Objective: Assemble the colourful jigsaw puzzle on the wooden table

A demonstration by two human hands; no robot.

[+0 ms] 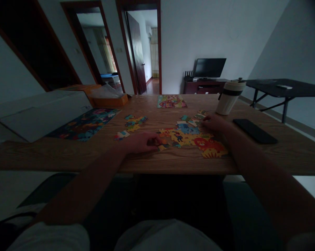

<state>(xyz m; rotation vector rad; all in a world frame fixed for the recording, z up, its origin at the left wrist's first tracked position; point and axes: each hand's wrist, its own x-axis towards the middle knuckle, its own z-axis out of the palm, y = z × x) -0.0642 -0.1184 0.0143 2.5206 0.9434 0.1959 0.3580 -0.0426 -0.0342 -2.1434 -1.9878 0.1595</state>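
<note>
My left fingers (150, 142) curl narrowly around a small puzzle piece (161, 142) just left of the frame's centre, at the edge of the half-built puzzle (196, 139). I rest my left hand (140, 143) flat on the wooden table (173, 162). My right hand (215, 122), right of centre, presses bent fingers onto loose pieces (195, 120); whether it grips one, I cannot tell. Outward lie a cup (229, 97) and a phone (254, 130) to the right, and a printed board (86, 122) at left.
</note>
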